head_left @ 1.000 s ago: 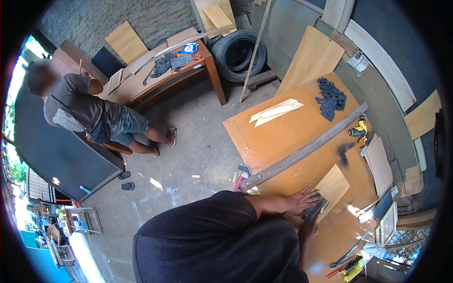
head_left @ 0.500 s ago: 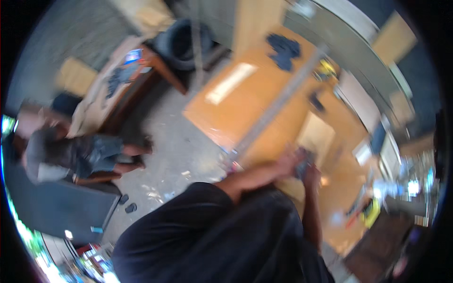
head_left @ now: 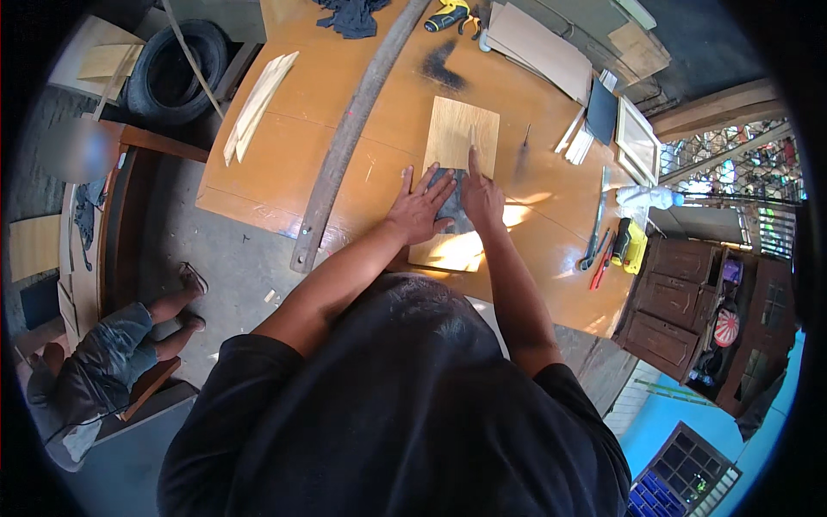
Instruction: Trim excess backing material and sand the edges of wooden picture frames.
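My left hand (head_left: 418, 207) lies with fingers spread on a dark rectangular sheet (head_left: 451, 224), which rests on a light wooden board (head_left: 461, 129). At the sheet's right edge, my right hand (head_left: 484, 196) is closed, its index finger pointing forward along a thin object that I cannot make out clearly. The board lies on an orange-brown tabletop (head_left: 362, 146). A long weathered bar (head_left: 349, 151) crosses the table to the left of both hands.
Pale strips (head_left: 258, 108), dark cloth (head_left: 353, 13), a yellow-black drill (head_left: 448, 15), panels (head_left: 534, 47), red-handled pliers (head_left: 601, 267) and a bottle (head_left: 659, 196) are on the table. A co-worker (head_left: 103, 370) stands at left by another table. A cabinet (head_left: 676, 293) is at right.
My view has swung toward the table, shifting the co-worker down-left. My right hand has come from low beside the sheet up to its right edge, index finger extended.
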Demonstrator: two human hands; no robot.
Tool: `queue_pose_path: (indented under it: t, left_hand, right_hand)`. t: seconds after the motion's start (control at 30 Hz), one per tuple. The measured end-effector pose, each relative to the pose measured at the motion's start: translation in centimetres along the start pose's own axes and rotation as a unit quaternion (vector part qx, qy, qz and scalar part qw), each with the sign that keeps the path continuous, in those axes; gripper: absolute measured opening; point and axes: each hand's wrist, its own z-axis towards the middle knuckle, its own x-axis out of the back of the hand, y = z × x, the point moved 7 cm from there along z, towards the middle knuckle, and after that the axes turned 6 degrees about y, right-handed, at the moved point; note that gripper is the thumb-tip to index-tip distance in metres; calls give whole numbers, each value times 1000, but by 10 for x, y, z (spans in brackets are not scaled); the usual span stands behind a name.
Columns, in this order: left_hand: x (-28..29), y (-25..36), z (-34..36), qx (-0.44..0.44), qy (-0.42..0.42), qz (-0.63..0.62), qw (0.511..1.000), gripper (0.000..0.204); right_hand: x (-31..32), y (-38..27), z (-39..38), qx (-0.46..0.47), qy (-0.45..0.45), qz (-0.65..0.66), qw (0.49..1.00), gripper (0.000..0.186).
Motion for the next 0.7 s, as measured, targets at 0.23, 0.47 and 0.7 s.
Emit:
queue_pose_path:
  t: [0.23, 0.47, 0.7]
  left_hand:
    - [1, -5, -2, 13, -23, -12, 1000, 77]
    - [6, 0, 0, 1, -34, 0, 999, 77]
    - [1, -7, -2, 10, -21, 2, 1000, 77]
  right_hand:
    - [0, 0, -149, -75, -127, 33, 989, 75]
    - [-12, 4, -41, -59, -67, 11, 996, 61]
    - [-14, -4, -47, -102, -120, 29, 987, 64]
